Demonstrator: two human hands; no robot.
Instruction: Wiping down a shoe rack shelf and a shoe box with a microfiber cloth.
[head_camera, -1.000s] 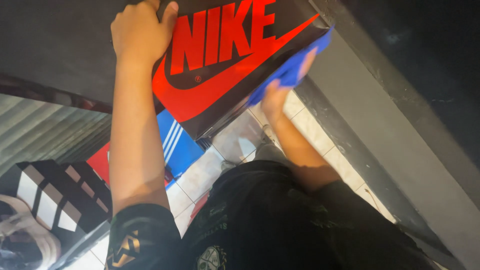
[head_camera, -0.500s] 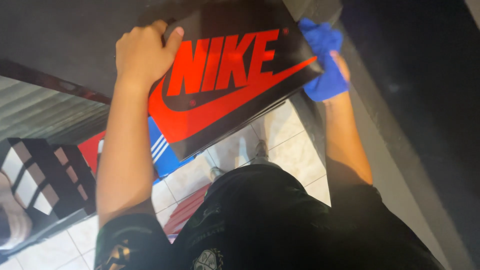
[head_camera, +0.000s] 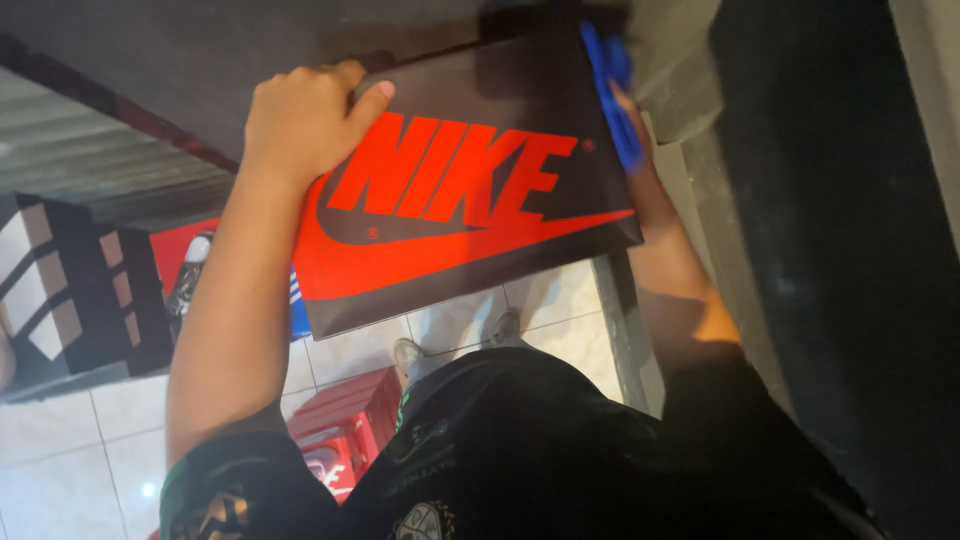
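Observation:
I hold a black shoe box (head_camera: 470, 200) with large red lettering and a red curved mark up in front of me, its lid facing the camera. My left hand (head_camera: 305, 120) grips the box's upper left corner, fingers curled over the edge. My right hand (head_camera: 632, 120) is at the box's right edge, mostly hidden behind it, pressing a blue cloth (head_camera: 612, 85) against that side. The box's top edge is near a dark shelf (head_camera: 200, 60).
Below lie white floor tiles (head_camera: 90, 440), a red shoe box (head_camera: 345, 425), a blue and white box (head_camera: 298, 310) and a black box with pale squares (head_camera: 70, 280). A dark wall (head_camera: 840, 250) rises on the right. My shoes (head_camera: 410, 355) show under the held box.
The box has swung to a more level position and moved up toward the shelf. The blue cloth in my right hand slid from the box's lower right edge up to its upper right edge.

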